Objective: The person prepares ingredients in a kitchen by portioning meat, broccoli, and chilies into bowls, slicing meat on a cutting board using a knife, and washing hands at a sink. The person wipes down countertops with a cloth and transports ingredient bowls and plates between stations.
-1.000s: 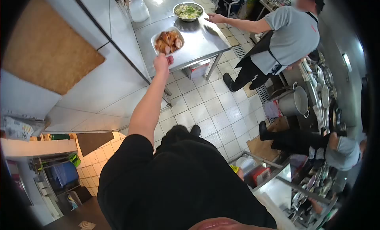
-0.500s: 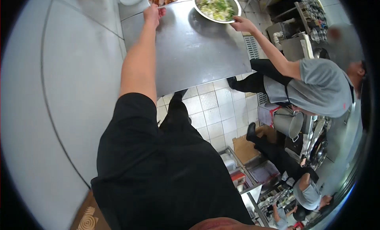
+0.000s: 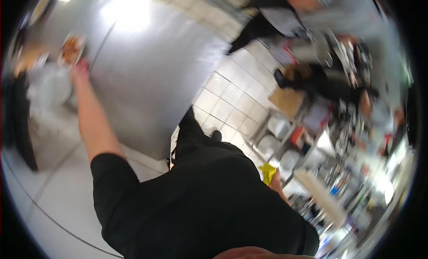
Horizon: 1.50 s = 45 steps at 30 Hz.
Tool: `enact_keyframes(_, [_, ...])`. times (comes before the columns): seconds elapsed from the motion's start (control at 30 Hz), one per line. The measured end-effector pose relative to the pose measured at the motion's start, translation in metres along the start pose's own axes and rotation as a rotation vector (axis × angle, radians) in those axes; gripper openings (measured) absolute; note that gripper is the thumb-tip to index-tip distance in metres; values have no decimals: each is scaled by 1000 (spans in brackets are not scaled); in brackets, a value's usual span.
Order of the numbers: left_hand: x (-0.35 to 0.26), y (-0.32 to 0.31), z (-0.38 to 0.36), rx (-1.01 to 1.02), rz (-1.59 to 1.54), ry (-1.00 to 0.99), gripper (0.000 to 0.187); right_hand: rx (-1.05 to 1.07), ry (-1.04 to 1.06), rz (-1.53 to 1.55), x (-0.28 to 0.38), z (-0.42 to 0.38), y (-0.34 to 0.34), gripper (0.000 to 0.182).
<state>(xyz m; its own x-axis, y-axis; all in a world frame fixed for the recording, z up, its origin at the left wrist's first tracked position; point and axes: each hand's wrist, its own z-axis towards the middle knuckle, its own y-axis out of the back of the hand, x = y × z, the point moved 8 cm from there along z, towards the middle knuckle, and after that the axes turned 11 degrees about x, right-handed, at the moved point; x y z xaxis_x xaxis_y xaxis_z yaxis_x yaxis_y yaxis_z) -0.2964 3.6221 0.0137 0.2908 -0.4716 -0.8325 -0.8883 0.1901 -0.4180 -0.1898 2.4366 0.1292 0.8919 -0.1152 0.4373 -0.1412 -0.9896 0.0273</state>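
Observation:
My left hand (image 3: pixel 80 71) reaches out at the upper left, blurred, with its fingers closed at the near rim of a white bowl (image 3: pixel 66 56). Reddish-brown food pieces (image 3: pixel 71 48) lie in the bowl. Low on the right, beside my hip, my right hand (image 3: pixel 276 181) is closed around a crumpled yellow cloth (image 3: pixel 267 173). Part of that hand and forearm is hidden behind my black shirt.
A steel table (image 3: pixel 151 80) stands before me. Blurred white, plate-like shapes (image 3: pixel 51 85) are left of my forearm. A shelf rack with white dishes (image 3: pixel 269 145) is at right. A co-worker in grey (image 3: pixel 352 18) stands beyond the table, another person farther right.
My view has swung, so the table and my left hand with the bowl sit farther left. My right hand with the yellow cloth has come into view. The co-worker's bowl of chopped greens has left view.

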Motion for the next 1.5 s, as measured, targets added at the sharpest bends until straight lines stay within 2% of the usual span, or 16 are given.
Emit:
enact_keyframes(0.07, [34,80,63,6,-45,38,62,115,-20,89,-26,-16,-47,75])
enact_keyframes(0.13, [7,-6,-28,-235,223,-7,69,119,33,251,-57,-11,-28,77])
enact_keyframes(0.17, [22,-5,-15,-252,198,24,68,33,49,321,-63,-17,-26,71])
enact_keyframes(0.2, [24,-63,-62,-235,152,14,60,16,87,403,-78,-15,-17,67])
enact_keyframes(0.23, [19,-95,-93,-193,289,-222,46,11,141,442,-84,-21,-5,61])
enact_keyframes(0.3, [54,-224,-212,-42,576,-245,33,-173,130,591,-127,-31,30,53])
enact_keyframes(0.43, [234,-339,-374,873,946,-237,24,-203,328,882,-173,-39,113,52])
enact_keyframes(0.5, [326,-368,-511,1266,710,107,19,-242,396,903,-190,-40,173,51])
enact_keyframes(0.57, [383,-385,-647,1533,991,144,18,-295,408,884,-215,-25,250,50])
enact_keyframes(0.63, [432,-376,-758,1757,1122,169,17,-739,468,543,-204,-32,327,49])
enact_keyframes(0.77, [482,-352,-928,2083,1274,306,15,-1175,690,-169,-105,-50,385,44])
enact_keyframes(0.93, [545,-358,-1142,2346,1273,499,20,-1038,716,-649,-26,35,429,44])
enact_keyframes(1.07, [604,-392,-1257,2222,1155,767,25,-774,854,-815,19,75,489,42])
enact_keyframes(1.17, [669,-431,-1320,1840,1038,996,29,-784,818,-744,64,101,589,41])
enact_keyframes(1.4, [790,-534,-1396,1128,763,1089,40,-863,668,-684,105,148,840,43])
enact_keyframes(1.5, [812,-540,-1392,1044,790,949,34,-894,607,-664,111,161,924,44])
